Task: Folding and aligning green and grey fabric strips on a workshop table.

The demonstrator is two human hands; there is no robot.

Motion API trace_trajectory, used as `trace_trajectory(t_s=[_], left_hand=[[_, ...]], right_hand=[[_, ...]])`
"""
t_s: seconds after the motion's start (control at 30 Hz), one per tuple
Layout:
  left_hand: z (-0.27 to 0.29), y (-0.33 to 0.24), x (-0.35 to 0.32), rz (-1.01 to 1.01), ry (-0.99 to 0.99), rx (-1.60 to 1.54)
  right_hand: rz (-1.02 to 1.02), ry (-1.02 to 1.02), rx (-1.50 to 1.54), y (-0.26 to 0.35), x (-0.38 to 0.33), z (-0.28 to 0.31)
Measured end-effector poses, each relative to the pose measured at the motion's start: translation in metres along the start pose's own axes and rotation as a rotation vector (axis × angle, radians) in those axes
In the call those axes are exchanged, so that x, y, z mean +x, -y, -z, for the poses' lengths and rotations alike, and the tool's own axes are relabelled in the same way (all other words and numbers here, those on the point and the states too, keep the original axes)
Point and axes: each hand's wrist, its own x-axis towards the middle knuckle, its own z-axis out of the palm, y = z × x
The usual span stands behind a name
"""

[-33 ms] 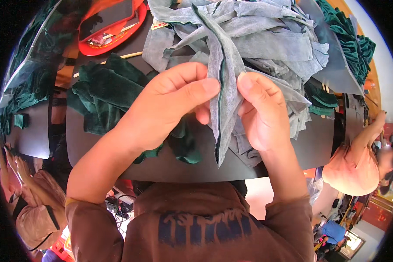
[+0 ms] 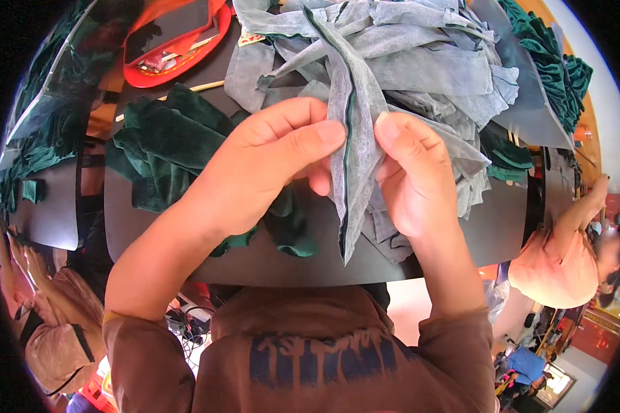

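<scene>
A long, narrow piece of grey-backed fabric (image 2: 359,103) hangs upright between my hands, with a dark green edge running down its length and a pointed lower end. On its left side my left hand (image 2: 269,155) pinches it between thumb and fingers. My right hand (image 2: 418,168) grips the opposite edge, thumb uppermost. Beyond and to the right lies a heap of similar grey fabric pieces (image 2: 441,72). Dark green velvet pieces (image 2: 169,141) are bunched on the table left of my hands, partly hidden behind my left forearm.
On the dark table (image 2: 275,270), a red tray (image 2: 148,78) holds small items beneath a dark phone-like device (image 2: 169,31). A thin stick (image 2: 207,87) lies nearby. More green fabric (image 2: 506,157) sits at the right. Other people (image 2: 554,272) are on both sides.
</scene>
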Motion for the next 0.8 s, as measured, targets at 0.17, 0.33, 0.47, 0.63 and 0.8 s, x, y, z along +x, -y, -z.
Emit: trace_trajectory(t_s=[0.17,0.33,0.47,0.63,0.8], left_hand=[[0.005,0.006,0.004,-0.123,-0.003,-0.070],[-0.010,0.006,-0.003,-0.217,-0.018,0.185],[-0.009,0.003,-0.001,-0.188,-0.072,0.176],[-0.001,0.004,-0.001,-0.138,-0.048,0.078],[-0.005,0.002,-0.001,-0.144,-0.118,-0.046]], right_hand=[[0.051,0.027,0.002,0.001,0.000,0.002],[0.058,0.018,-0.108,-0.001,-0.003,-0.001],[0.075,-0.035,-0.134,-0.006,0.001,0.005],[0.049,-0.038,-0.072,-0.001,0.001,0.002],[0.131,-0.079,-0.151,-0.002,0.001,0.005]])
